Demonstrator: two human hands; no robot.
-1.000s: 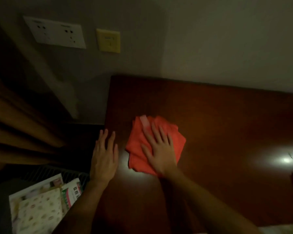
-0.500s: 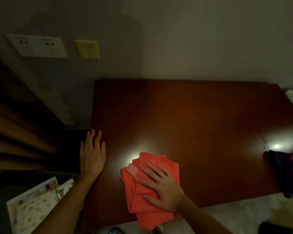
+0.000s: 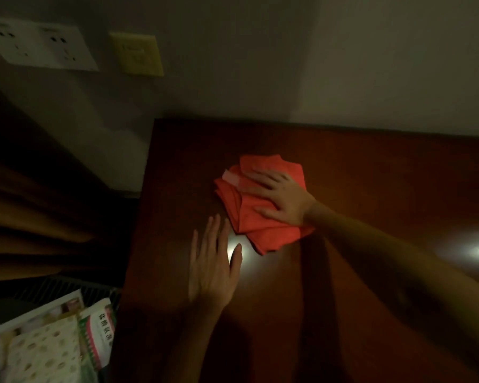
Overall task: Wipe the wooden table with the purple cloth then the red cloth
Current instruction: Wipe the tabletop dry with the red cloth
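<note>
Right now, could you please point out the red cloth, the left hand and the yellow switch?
red cloth [image 3: 263, 230]: head view, lower fold.
left hand [image 3: 212, 269]: head view, back.
yellow switch [image 3: 137, 54]: head view, plate centre.

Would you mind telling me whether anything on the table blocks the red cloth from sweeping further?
Only the left hand, flat on the wooden table just beside the red cloth under the right hand.

The right hand [image 3: 281, 197] lies flat on the red cloth [image 3: 260, 200]. Beyond it and to its right the table [image 3: 371, 167] is bare up to the wall [image 3: 260, 64]. The left hand [image 3: 212, 264] lies flat just beside the cloth, blocking that near side.
</note>
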